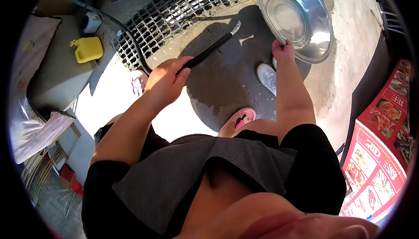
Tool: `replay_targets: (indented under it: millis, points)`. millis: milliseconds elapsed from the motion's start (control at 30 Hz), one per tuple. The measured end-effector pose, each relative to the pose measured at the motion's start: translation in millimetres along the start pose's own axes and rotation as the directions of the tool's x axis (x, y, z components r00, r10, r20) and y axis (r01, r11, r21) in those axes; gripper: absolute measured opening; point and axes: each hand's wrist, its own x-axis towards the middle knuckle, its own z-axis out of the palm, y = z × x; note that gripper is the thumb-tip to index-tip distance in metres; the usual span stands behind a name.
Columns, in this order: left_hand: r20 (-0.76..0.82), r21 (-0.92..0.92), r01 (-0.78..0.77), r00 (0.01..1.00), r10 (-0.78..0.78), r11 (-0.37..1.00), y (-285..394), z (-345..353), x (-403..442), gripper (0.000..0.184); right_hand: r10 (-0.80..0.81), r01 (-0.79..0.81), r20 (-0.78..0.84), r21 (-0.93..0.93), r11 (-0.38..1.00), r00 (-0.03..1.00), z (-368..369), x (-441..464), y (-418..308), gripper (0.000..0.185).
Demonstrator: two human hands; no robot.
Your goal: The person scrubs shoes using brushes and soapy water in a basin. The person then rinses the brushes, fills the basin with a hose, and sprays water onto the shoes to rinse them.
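Observation:
My left hand (168,81) is closed around a black hose (208,51), which points up and to the right over wet, dark ground. At the hose's far end is a pale, shiny curved bit; whether it is water or a fitting I cannot tell. On the right, my right hand (283,50) grips the near rim of a large round metal basin (283,16). The basin is tilted, and its shiny inside shows.
A metal floor grate (174,14) lies beyond the hose. On the left is a yellow jug (88,49). White shoes (266,77) and pink slippers (240,120) are on the ground. A red picture board (379,129) stands at the right.

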Motion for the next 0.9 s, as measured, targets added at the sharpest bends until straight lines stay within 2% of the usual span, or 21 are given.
replay_targets:
  millis: [67,167,267,367,500,600,633,733,833,900]
  points:
    - [-0.005,-0.038,-0.046,0.999,0.046,0.998,10.4,0.1,6.9,0.030,0.018,-0.018,0.001,-0.181,0.983,1.000,-21.9,-21.9,36.4,0.015]
    - [0.052,-0.026,-0.030,0.998,0.031,0.999,31.3,-4.3,21.4,0.031,0.010,-0.015,-0.018,-0.294,0.956,1.000,-51.2,-62.9,73.4,0.016]
    - [-0.031,-0.034,-0.091,0.995,0.090,0.995,38.2,-1.1,37.3,0.032,-0.012,-0.008,-0.043,-0.441,0.898,0.999,-67.7,-104.8,86.7,0.020]
    - [-0.002,-0.057,-0.170,0.985,0.170,0.984,44.1,-0.8,50.2,0.033,-0.071,0.058,-0.001,-0.574,0.817,0.997,-65.7,-136.4,80.9,0.026]
    - [0.248,-0.064,-0.292,0.922,0.298,0.954,51.1,1.4,49.2,0.033,-0.120,0.131,0.068,-0.743,0.656,0.990,-52.8,-161.6,72.4,0.030]
    - [0.289,0.085,-0.371,0.897,0.333,0.925,38.1,12.0,33.8,0.033,-0.162,0.187,0.108,-0.754,0.630,0.981,-32.3,-173.4,73.7,0.029]
    - [0.415,0.096,-0.275,0.884,0.213,0.956,40.0,5.8,30.8,0.033,-0.163,0.195,0.117,-0.757,0.624,0.980,-35.4,-178.1,76.0,0.028]
    - [0.466,0.140,-0.328,0.854,0.230,0.934,19.0,-3.6,32.2,0.030,-0.236,0.272,0.164,-0.787,0.554,0.958,-29.7,-185.3,86.3,0.028]
    - [0.522,0.286,-0.285,0.847,0.100,0.915,10.4,-11.4,45.2,0.024,-0.253,0.285,0.166,-0.774,0.565,0.953,-40.7,-175.1,88.2,0.029]
    - [0.486,0.342,-0.226,0.874,0.035,0.912,-2.3,-8.1,51.2,0.022,-0.281,0.282,0.150,-0.803,0.525,0.948,-49.4,-171.8,88.3,0.030]
